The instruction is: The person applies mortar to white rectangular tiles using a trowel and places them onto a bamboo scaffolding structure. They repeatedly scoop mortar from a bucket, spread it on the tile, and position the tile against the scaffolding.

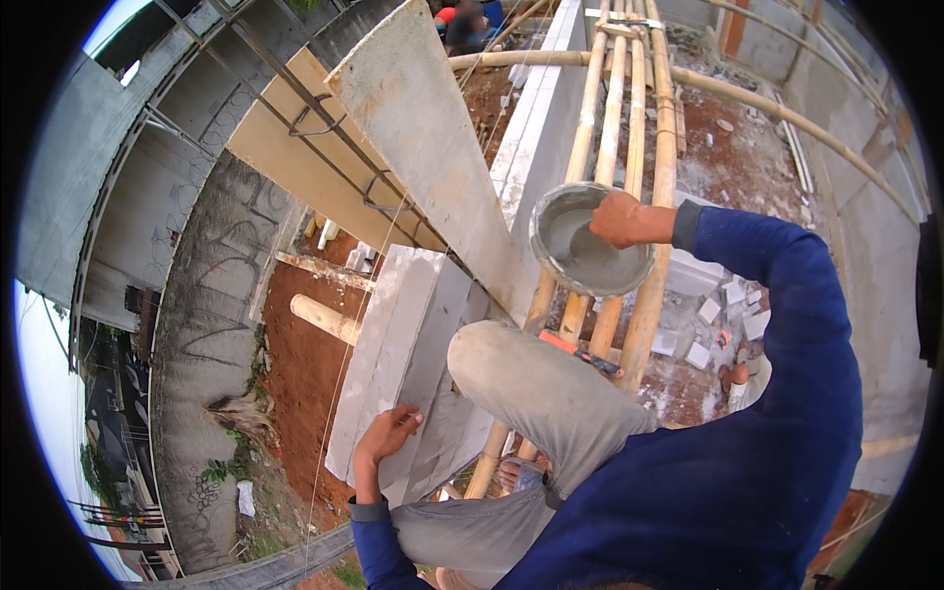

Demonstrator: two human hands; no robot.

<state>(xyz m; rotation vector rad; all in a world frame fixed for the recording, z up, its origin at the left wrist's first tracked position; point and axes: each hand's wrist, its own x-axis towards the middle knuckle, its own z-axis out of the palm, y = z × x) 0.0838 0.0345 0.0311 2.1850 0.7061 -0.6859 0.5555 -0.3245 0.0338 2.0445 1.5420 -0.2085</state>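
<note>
My right hand (621,220) is closed in a fist over a round bucket (540,246) of wet grey mortar (578,236). Whatever the fingers grip is hidden by the hand. My left hand (388,435) hangs at the side of the pale block wall (379,344), its fingers loosely bent and apart with nothing in them. I cannot tell whether it touches the blocks. Close to my knee, a slim orange and black tool (582,355) lies across the bamboo poles (615,324), below the bucket.
A tall grey panel (423,147) and a tan board (300,147) rise ahead, with steel bars (339,128) between them. A thin string (339,383) runs along the wall. Far below, broken blocks (703,329) litter the ground, and a person's foot (737,379) shows.
</note>
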